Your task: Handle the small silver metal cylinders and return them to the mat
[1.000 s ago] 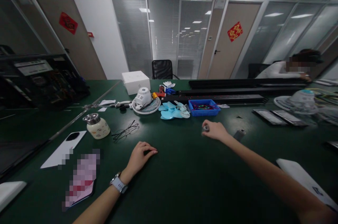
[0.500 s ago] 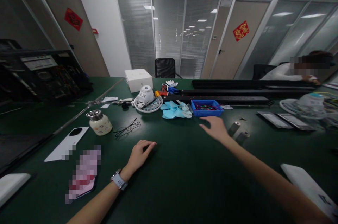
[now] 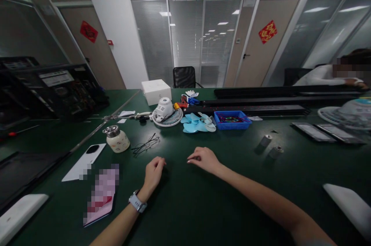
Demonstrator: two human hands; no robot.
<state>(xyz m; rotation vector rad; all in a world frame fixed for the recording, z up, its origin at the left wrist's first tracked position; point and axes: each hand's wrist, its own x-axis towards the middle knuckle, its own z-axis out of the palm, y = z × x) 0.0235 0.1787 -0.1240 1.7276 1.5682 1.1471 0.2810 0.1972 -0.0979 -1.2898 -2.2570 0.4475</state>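
Observation:
My left hand [image 3: 154, 172] rests low over the green table, its fingers curled and thumb pressed against them. What it holds, if anything, is too small to make out. Across a short gap, my right hand [image 3: 205, 159] has thumb and fingertips brought together in a pinch, with no nameable thing showing in it. Folded black glasses [image 3: 147, 143] lie beyond my left hand. Past my right hand are light-blue fan blades [image 3: 197, 123] and a blue tray [image 3: 232, 125] of coloured wires. Two grey metal cylinders [image 3: 266, 140] stand to its right.
A cream jar [image 3: 118, 141], a white phone [image 3: 84, 162] and a pinkish phone [image 3: 102, 197] are at left. Behind are a white fan housing [image 3: 166, 112] and a white box [image 3: 156, 91]. Black rails [image 3: 246, 110] run along the back right, where a person [image 3: 317, 75] sits.
My right hand has come left and nearer from beside the blue tray, closing from spread fingers to a pinch. My left hand stays near its place, turned slightly. The view has shifted a little.

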